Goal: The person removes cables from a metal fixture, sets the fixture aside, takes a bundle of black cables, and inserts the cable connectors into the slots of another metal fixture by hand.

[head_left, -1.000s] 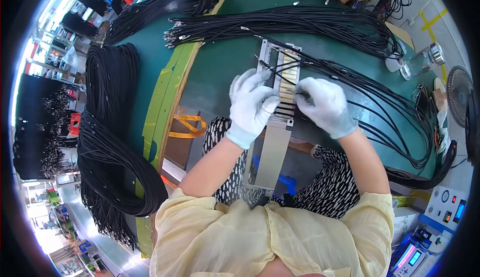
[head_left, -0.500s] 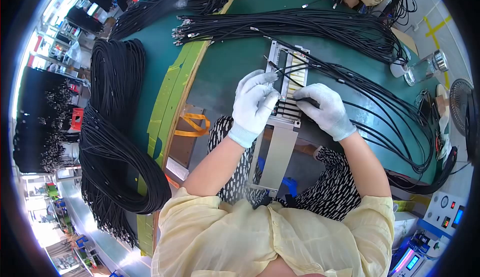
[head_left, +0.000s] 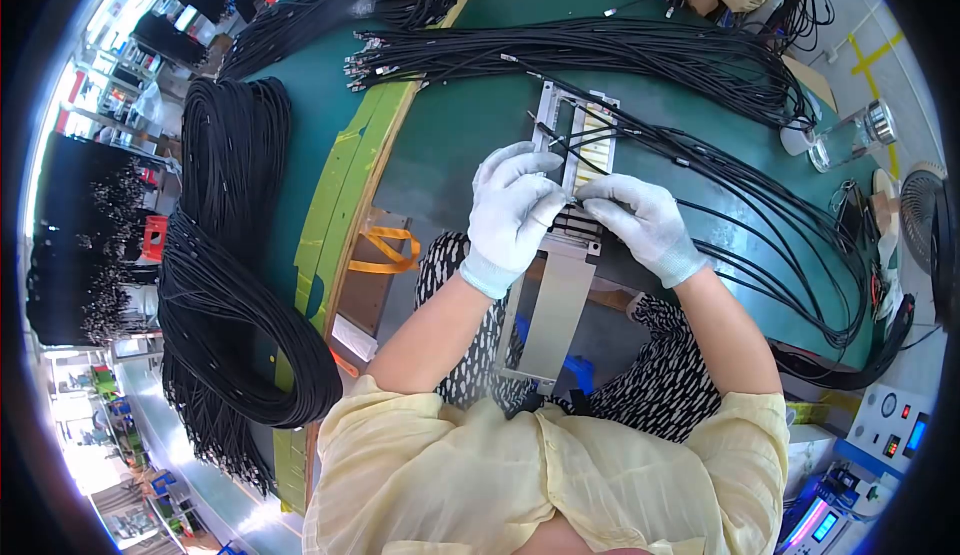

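Observation:
My left hand [head_left: 512,220], in a white glove, is closed in a pinch over the metal slotted fixture [head_left: 547,110]. My gloved right hand [head_left: 642,223] pinches a black cable [head_left: 720,217] that trails out to the right. Between the fingertips of both hands shows a small end of this cable, partly hidden by the gloves. Below the fingers, several black cable ends lie side by side in the fixture's slots. Pale yellow slots [head_left: 597,140] show farther up, with loose cables crossing over them.
A long cable bundle [head_left: 560,50] lies across the back of the green table [head_left: 440,145]. Another thick bundle [head_left: 235,155] hangs over the left side. To the right stand a glass jar [head_left: 850,138] and a fan [head_left: 922,205]. Yellow-green tape [head_left: 345,180] covers a board's edge.
My right hand has moved slightly left, so its fingertips now meet those of my left hand over the fixture. The left hand has barely shifted.

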`<state>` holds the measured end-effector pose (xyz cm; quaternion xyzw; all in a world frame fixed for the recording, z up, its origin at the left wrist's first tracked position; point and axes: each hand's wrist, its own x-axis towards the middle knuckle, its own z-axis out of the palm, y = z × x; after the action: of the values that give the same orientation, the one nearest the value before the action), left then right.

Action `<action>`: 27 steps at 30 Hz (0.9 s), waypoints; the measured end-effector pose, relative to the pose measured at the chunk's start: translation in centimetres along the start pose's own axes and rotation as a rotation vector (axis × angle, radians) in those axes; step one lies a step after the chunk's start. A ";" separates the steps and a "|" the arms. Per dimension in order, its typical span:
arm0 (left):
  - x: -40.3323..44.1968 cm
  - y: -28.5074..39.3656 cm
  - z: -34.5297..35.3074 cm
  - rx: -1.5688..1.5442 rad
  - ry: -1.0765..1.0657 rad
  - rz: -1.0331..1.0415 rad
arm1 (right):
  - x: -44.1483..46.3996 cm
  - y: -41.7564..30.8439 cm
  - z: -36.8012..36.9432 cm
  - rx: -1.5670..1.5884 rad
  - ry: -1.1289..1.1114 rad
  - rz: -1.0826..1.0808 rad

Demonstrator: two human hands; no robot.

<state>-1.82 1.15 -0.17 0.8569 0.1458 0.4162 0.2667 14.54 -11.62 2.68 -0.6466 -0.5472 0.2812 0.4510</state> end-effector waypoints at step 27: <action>-0.2 -0.2 0.8 -0.081 -0.001 0.064 | 0.4 -0.6 -1.0 0.176 -0.155 0.183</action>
<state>-1.28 0.98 -0.86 0.8497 0.1014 0.4298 0.2880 15.23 -11.47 3.66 -0.6282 -0.4922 0.4171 0.4349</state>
